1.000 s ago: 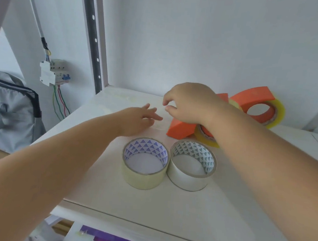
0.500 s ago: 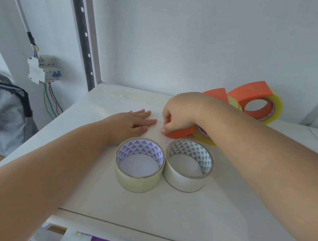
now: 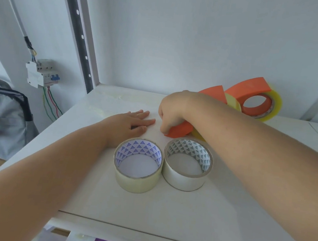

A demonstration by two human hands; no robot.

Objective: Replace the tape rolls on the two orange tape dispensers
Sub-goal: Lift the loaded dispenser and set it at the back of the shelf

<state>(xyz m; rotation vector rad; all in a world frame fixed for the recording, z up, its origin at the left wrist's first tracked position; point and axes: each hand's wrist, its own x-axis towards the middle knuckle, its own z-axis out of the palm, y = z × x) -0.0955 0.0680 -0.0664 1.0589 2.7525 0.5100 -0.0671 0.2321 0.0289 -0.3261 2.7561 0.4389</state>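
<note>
Resting flat with fingers straight on the white desk (image 3: 223, 214) beside two fresh clear tape rolls (image 3: 138, 165), left hand (image 3: 132, 122); right hand (image 3: 171, 112) grips the nearer orange plastic tape dispenser (image 3: 180, 130), probably starting removal of its spent yellowish roll, next needing a lift.

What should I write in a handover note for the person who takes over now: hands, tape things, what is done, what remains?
Left hand: flat on the white shelf, holding nothing.
Right hand: grips the near orange dispenser, which lies on the shelf.
Far orange dispenser: by the back wall, its yellowish roll on it.
Two new rolls, purple-patterned roll and grey-patterned roll, lie flat side by side at the front, untouched.
Done: no roll swapped.
Left: both swaps.
</note>
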